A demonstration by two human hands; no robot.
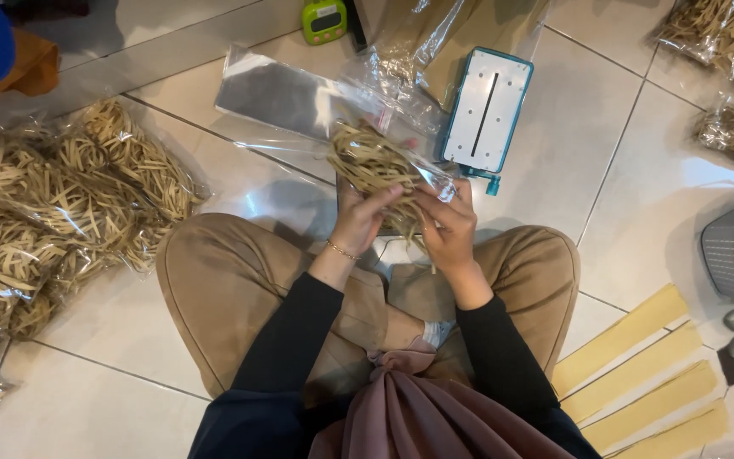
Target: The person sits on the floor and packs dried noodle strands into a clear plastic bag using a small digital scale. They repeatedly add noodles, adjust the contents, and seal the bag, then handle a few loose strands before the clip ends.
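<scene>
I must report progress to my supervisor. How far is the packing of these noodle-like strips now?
Done: a pile of filled bags lies on the floor at the person's left, and more filled bags lie at upper right. In hand: left hand and right hand hold a clear bag with a bundle of strips in it. Left: empty clear bags and yellow paper strips lie unused.

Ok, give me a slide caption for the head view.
Both hands, left hand and right hand, hold a clear bag of tan strips over a tiled floor.
</scene>
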